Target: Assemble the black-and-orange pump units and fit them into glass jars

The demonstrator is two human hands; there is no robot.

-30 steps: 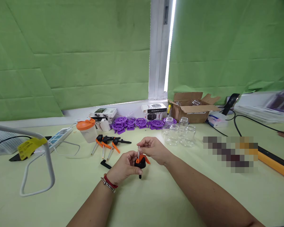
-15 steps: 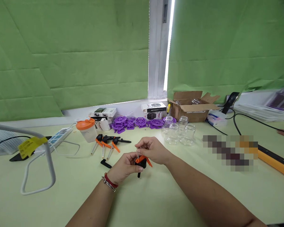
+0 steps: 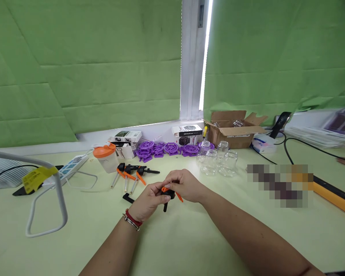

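Observation:
My left hand is closed around a small black-and-orange part with a round black body, an orange lever and a short black stem pointing down. My right hand pinches the same part from above, its fingertips meeting the left ones at the orange piece. The thin metal rod at the top is hidden behind the fingers. Several similar black-and-orange parts with metal rods lie together beyond my left hand. A loose black L-shaped piece rests on the table beside that hand.
Behind my hands stand several glass jars, a heap of purple plastic frames and an open cardboard box. An orange-lidded cup, a power strip and a grey bent metal frame are at the left.
Both hands have shifted slightly, bringing the part a little left and up. My right fingers have come down onto the orange piece, and the metal rod no longer shows.

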